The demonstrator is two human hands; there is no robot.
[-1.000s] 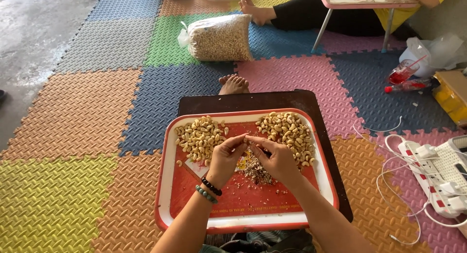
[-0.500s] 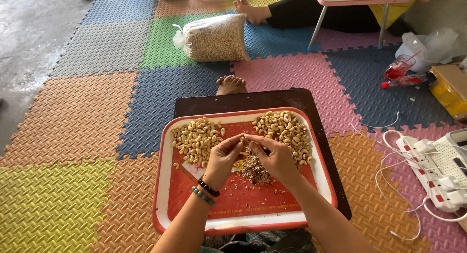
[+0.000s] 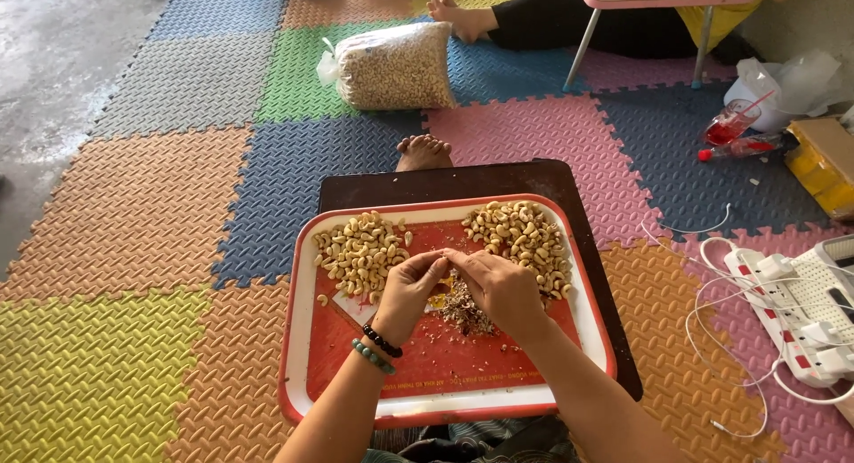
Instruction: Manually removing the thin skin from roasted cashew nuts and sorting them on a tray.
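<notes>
A red tray (image 3: 445, 374) with a white rim rests on a dark low table (image 3: 445, 180). Two heaps of pale cashew nuts lie on it: one at the back left (image 3: 360, 249), one at the back right (image 3: 523, 236). My left hand (image 3: 407, 294) and my right hand (image 3: 500, 289) meet over the tray's middle, fingertips pinched together on a single cashew nut (image 3: 442, 265). Below them lies a small pile of brown husk scraps (image 3: 463, 312). Bead bracelets circle my left wrist.
Coloured foam mats cover the floor. A clear bag of cashews (image 3: 391, 67) stands at the back. Another person's feet and legs (image 3: 498, 18) sit by a small pink table. A power strip with white cables (image 3: 801, 294) lies right; a red drink cup (image 3: 731, 125) beyond it.
Both hands stay pinched together over the tray's middle, with only slight finger motion. The view has shifted a little.
</notes>
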